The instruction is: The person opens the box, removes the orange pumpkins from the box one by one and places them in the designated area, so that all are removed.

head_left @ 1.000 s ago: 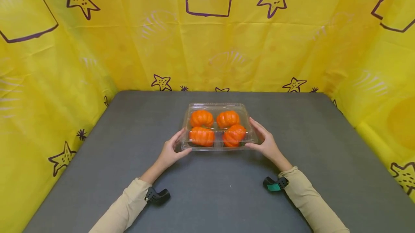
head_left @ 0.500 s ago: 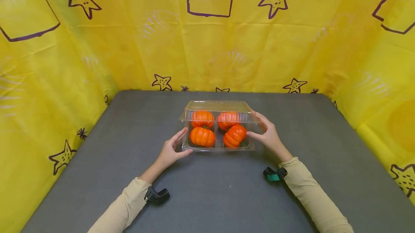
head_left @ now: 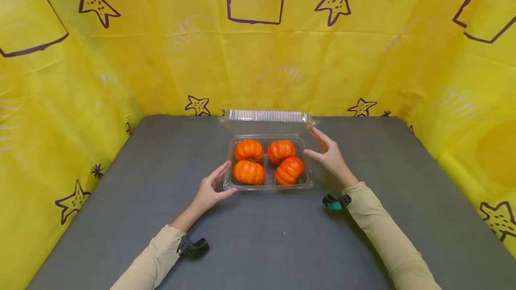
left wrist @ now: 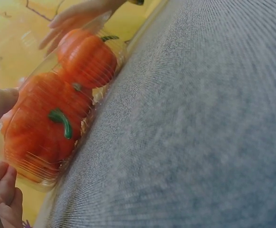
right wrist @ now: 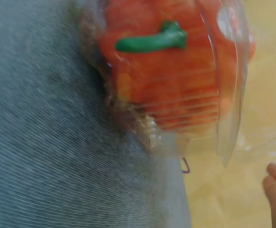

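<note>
A clear plastic clamshell container (head_left: 268,187) lies on the grey table with several small orange pumpkins (head_left: 248,172) inside. Green stems show on some pumpkins (left wrist: 43,123). Its hinged lid (head_left: 266,126) stands raised at the back. My left hand (head_left: 209,193) holds the base's front left corner, thumb at the front and fingers along the side. Beside the right side, my right hand (head_left: 330,155) is spread, with fingertips at the lid's right edge and the thumb near the base. Whether those fingertips touch the lid is hard to tell.
The grey table (head_left: 258,245) reaches back to a yellow cloth (head_left: 258,66) printed with stars, which also hangs at both sides. Black bands sit at both wrists, the right one (head_left: 336,201) with a green patch.
The lid has swung up and back from lying over the pumpkins to standing raised. My right hand has moved away from me along with it, while the left hand has stayed at its corner.
</note>
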`<state>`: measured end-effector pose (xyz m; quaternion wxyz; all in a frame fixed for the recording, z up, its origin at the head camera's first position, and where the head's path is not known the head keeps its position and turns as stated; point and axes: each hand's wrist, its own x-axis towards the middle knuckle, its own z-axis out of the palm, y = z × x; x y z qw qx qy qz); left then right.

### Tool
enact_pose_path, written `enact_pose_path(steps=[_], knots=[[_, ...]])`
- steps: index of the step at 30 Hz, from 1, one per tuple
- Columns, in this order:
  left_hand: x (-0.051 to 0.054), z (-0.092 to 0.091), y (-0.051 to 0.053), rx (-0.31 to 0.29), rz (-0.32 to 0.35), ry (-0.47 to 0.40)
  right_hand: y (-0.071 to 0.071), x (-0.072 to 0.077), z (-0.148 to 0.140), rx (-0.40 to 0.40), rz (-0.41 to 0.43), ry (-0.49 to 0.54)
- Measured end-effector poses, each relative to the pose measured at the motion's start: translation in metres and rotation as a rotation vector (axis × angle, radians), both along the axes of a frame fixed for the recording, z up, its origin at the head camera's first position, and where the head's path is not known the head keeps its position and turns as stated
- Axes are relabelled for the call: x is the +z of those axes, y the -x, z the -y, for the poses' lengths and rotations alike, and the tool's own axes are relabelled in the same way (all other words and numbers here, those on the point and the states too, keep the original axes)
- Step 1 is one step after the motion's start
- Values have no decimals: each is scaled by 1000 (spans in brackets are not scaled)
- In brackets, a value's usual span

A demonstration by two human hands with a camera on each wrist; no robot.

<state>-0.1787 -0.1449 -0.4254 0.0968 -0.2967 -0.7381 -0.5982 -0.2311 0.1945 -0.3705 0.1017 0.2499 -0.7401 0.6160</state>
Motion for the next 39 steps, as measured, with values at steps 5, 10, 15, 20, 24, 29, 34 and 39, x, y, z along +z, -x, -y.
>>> enact_pose_path(steps=[5, 10, 15, 20, 24, 29, 34, 39], knots=[[1, -1, 2, 10, -10, -1, 11, 3, -1, 33, 8, 32], [1, 1, -2, 16, -36, 21, 14, -2, -1, 37, 46, 18], [1, 3, -5, 25, -30, 31, 19, -4, -1, 30, 37, 6], [2, 2, -2, 27, -18, 33, 29, -2, -2, 45, 58, 6], [1, 1, -2, 19, -30, 26, 36, -6, -2, 45, 106, 17], [0, 1, -4, 9, -53, 27, 48, -17, -6, 67, 120, -3], [2, 1, -2, 29, -63, 24, 63, -24, -12, 96, 106, -31], [2, 0, -1, 32, -54, 38, 65, -28, -17, 82, 131, -108]])
